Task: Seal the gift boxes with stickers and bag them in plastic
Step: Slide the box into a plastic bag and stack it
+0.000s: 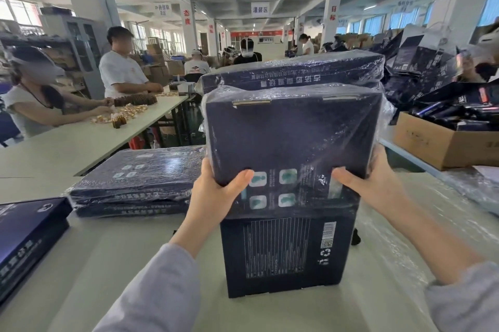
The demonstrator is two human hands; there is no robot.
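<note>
Item: bagged gift box, dark blue, in clear plastic, held upright over the tabletop middle. The left hand and right hand grip its lower corners, fingers wrapped round the edges, thumbs on the near face.

Beneath it: unbagged box, flat.

Behind it: second bagged box.

Left side: stack of bagged boxes; open box at the left edge, bare tabletop between.

Right side: loose plastic. Beyond the right edge, a cardboard carton heaped with dark packages.
</note>
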